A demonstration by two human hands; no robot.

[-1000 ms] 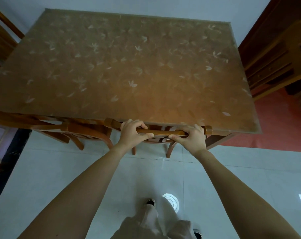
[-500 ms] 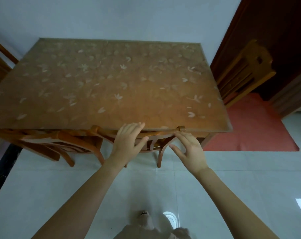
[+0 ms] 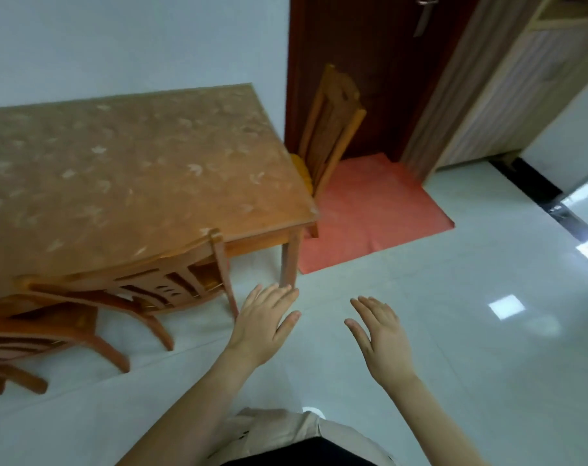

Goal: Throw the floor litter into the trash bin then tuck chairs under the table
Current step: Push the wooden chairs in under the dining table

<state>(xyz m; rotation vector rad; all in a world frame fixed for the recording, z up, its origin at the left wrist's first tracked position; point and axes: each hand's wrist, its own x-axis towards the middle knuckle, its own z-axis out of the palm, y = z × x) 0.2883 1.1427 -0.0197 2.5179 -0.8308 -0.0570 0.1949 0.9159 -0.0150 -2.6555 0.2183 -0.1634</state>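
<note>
A wooden table (image 3: 144, 183) with a leaf-patterned cover fills the left of the view. Two wooden chairs are pushed in along its near side: one (image 3: 164, 284) at the right end, another (image 3: 33, 331) at the far left. A third chair (image 3: 329, 129) stands at the table's right end, on a red mat. My left hand (image 3: 265, 324) hovers open over the floor, just right of the nearer chair's leg. My right hand (image 3: 376, 331) is open too, a little further right. Neither hand touches anything. No litter or trash bin shows.
A red mat (image 3: 370, 210) lies before a dark wooden door (image 3: 370, 62). A striped cabinet (image 3: 508, 89) stands to the right of the door. Glossy white tile floor (image 3: 454, 331) spreads right. My beige trousers (image 3: 286, 432) show at the bottom.
Both hands let go of the chair's top rail and drew back, open. The view swung right, bringing the door, mat and third chair into sight.
</note>
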